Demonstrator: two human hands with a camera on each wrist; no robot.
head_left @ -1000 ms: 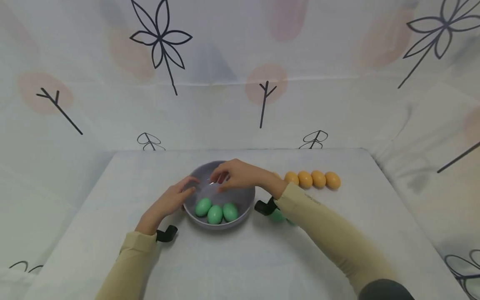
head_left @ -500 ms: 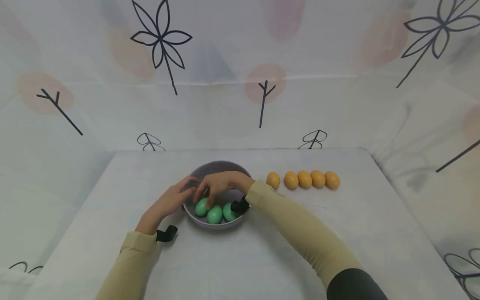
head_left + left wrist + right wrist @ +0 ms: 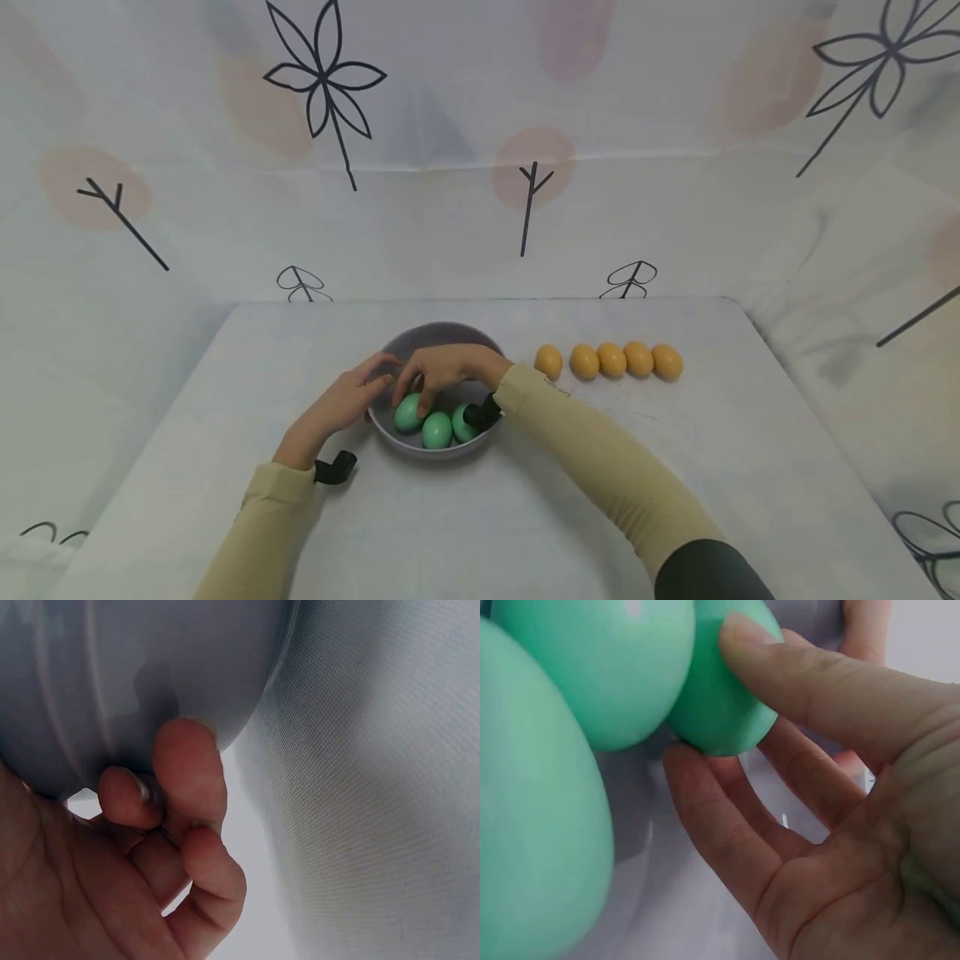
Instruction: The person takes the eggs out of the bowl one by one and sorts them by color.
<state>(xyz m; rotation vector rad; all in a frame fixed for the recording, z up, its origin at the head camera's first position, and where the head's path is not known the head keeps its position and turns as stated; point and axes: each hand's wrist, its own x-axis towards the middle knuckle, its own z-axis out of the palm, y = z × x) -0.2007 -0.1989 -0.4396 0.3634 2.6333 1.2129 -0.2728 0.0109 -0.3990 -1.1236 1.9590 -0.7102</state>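
A grey bowl (image 3: 491, 433) stands on the table with three green eggs in it. My left hand (image 3: 341, 408) grips the bowl's left side. In the left wrist view, curled fingers (image 3: 191, 772) lie against the bowl's outer wall (image 3: 202, 675). My right hand (image 3: 446, 367) reaches down into the bowl and pinches the leftmost green egg (image 3: 408, 414), thumb on one side and fingers on the other, as the right wrist view shows. The middle green egg (image 3: 437, 431) and the right green egg (image 3: 462, 425) lie beside it; a black wrist strap partly covers the right one.
Several orange eggs (image 3: 611, 360) lie in a row right of the bowl, the leftmost orange egg (image 3: 548, 362) slightly apart. The white cloth-covered table (image 3: 465, 525) ends at a patterned curtain (image 3: 450, 225) behind. My right forearm (image 3: 600, 450) crosses the table's right half.
My right hand has come down and left, from above the bowl onto the leftmost green egg. The green eggs have shifted slightly right. The left hand stays at the bowl.
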